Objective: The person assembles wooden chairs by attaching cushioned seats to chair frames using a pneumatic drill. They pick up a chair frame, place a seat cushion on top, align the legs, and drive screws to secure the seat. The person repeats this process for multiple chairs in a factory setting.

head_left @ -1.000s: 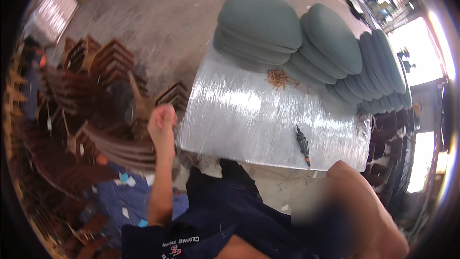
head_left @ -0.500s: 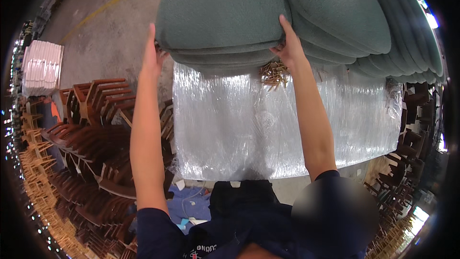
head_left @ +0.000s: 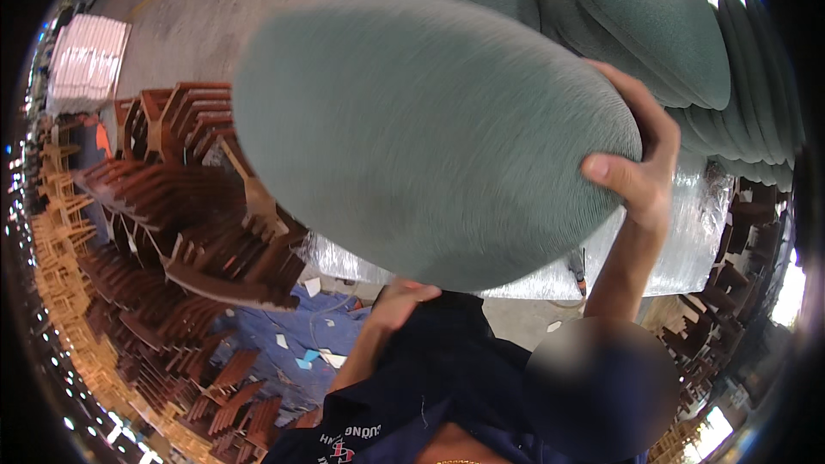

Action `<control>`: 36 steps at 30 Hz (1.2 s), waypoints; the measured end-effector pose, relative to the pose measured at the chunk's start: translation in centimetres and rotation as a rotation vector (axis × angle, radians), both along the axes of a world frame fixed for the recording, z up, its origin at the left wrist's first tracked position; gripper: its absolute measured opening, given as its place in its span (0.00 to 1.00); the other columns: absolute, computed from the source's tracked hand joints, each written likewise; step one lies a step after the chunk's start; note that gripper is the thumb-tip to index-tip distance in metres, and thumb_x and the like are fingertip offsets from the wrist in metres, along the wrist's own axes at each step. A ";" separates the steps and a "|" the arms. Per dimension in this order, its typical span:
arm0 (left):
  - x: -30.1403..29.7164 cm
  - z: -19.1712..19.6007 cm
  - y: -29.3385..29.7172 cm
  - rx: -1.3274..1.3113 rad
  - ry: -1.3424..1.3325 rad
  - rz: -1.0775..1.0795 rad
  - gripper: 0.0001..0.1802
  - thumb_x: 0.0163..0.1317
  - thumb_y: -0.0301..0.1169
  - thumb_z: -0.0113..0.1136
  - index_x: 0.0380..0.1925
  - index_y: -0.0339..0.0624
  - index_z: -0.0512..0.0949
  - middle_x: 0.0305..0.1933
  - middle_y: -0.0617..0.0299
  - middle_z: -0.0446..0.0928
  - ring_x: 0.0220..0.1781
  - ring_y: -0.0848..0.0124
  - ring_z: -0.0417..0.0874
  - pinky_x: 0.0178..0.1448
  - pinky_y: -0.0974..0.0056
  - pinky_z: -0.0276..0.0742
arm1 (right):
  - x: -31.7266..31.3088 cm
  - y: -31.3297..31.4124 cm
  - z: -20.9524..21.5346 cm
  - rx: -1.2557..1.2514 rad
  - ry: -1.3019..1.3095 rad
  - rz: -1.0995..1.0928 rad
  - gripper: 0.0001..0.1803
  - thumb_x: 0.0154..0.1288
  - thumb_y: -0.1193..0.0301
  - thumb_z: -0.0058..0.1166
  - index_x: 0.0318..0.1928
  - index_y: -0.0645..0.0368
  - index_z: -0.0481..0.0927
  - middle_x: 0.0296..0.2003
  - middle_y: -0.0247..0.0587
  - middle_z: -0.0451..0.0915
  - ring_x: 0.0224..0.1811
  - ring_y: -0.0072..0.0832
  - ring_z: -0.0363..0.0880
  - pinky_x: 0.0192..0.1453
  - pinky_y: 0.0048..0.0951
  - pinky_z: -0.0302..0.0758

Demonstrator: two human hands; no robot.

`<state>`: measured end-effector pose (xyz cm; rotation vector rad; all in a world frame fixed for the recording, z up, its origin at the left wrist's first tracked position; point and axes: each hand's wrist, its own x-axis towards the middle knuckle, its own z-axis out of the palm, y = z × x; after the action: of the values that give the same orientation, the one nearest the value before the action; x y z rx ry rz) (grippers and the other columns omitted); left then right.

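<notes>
A grey-green padded seat cushion [head_left: 430, 133] fills the middle of the view, lifted close to the camera and blurred. My right hand [head_left: 636, 163] grips its right edge, thumb on the underside. My left hand [head_left: 400, 296] holds its lower edge from beneath, mostly hidden by the cushion. Behind it lie stacks of the same cushions [head_left: 653, 26] on a table wrapped in shiny plastic film [head_left: 687, 241].
Stacked reddish-brown wooden chair frames [head_left: 198, 206] crowd the left side. A blue sheet with scraps [head_left: 284, 348] lies on the floor below them. A white wrapped bundle [head_left: 82, 60] sits on the concrete floor at upper left. More wooden frames [head_left: 748, 266] stand at the right.
Both hands reached the top cushion of the stack, then lifted it off toward me. It now hangs close to the camera, tilted, covering most of the table.
</notes>
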<state>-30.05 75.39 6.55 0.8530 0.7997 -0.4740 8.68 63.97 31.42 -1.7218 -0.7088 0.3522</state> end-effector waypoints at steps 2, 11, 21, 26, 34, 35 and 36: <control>-1.4 1.8 -3.0 -0.157 -0.329 -0.307 0.30 0.73 0.37 0.68 0.69 0.31 0.76 0.70 0.51 0.80 0.76 0.63 0.75 0.80 0.59 0.65 | -3.3 3.8 4.5 0.027 -0.271 0.377 0.53 0.36 0.53 0.84 0.64 0.69 0.83 0.47 0.53 0.89 0.48 0.47 0.90 0.61 0.40 0.82; -34.8 -14.5 1.1 0.068 0.260 0.303 0.38 0.77 0.56 0.59 0.73 0.39 0.72 0.69 0.45 0.79 0.71 0.55 0.78 0.77 0.47 0.70 | -16.2 24.2 -11.3 -0.664 -0.178 1.202 0.58 0.47 0.46 0.81 0.77 0.57 0.71 0.65 0.68 0.79 0.69 0.53 0.80 0.70 0.48 0.77; -20.9 -8.1 8.0 0.214 -0.157 0.769 0.50 0.66 0.44 0.77 0.79 0.38 0.59 0.76 0.51 0.69 0.76 0.55 0.71 0.80 0.51 0.66 | -32.0 -0.8 -24.9 -0.661 -0.540 -0.157 0.38 0.66 0.57 0.71 0.74 0.52 0.74 0.76 0.56 0.64 0.78 0.60 0.60 0.80 0.56 0.61; -18.9 -6.7 2.8 0.258 -0.059 0.880 0.53 0.66 0.43 0.77 0.82 0.47 0.54 0.80 0.52 0.64 0.78 0.55 0.68 0.81 0.46 0.64 | -34.3 -11.2 -27.1 -0.394 1.061 -0.550 0.47 0.75 0.37 0.55 0.78 0.58 0.65 0.76 0.59 0.67 0.75 0.57 0.69 0.77 0.52 0.66; -18.1 -7.3 2.7 0.459 0.009 0.571 0.55 0.64 0.44 0.79 0.82 0.44 0.54 0.81 0.51 0.62 0.80 0.56 0.65 0.80 0.46 0.63 | -28.3 -23.0 -33.4 -0.863 0.022 -0.410 0.43 0.69 0.45 0.63 0.77 0.53 0.68 0.68 0.61 0.76 0.70 0.60 0.73 0.74 0.55 0.70; -18.2 -7.7 3.9 0.538 0.071 0.512 0.54 0.63 0.44 0.79 0.81 0.42 0.55 0.80 0.51 0.64 0.78 0.56 0.67 0.80 0.47 0.64 | -27.4 -25.5 -34.0 -1.010 -0.202 -0.572 0.42 0.67 0.49 0.66 0.76 0.50 0.69 0.69 0.59 0.74 0.71 0.60 0.71 0.73 0.57 0.69; -18.1 -8.1 5.2 0.619 0.133 0.453 0.53 0.63 0.43 0.79 0.80 0.40 0.57 0.78 0.51 0.66 0.77 0.57 0.68 0.80 0.48 0.64 | -25.6 -28.5 -34.6 -1.050 -0.234 -0.699 0.43 0.63 0.52 0.69 0.76 0.49 0.69 0.70 0.59 0.72 0.72 0.59 0.69 0.73 0.59 0.68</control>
<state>-48.20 80.64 -1.57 1.1711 1.2561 0.1370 -16.92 35.44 -3.22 -2.8957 0.0214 -0.0041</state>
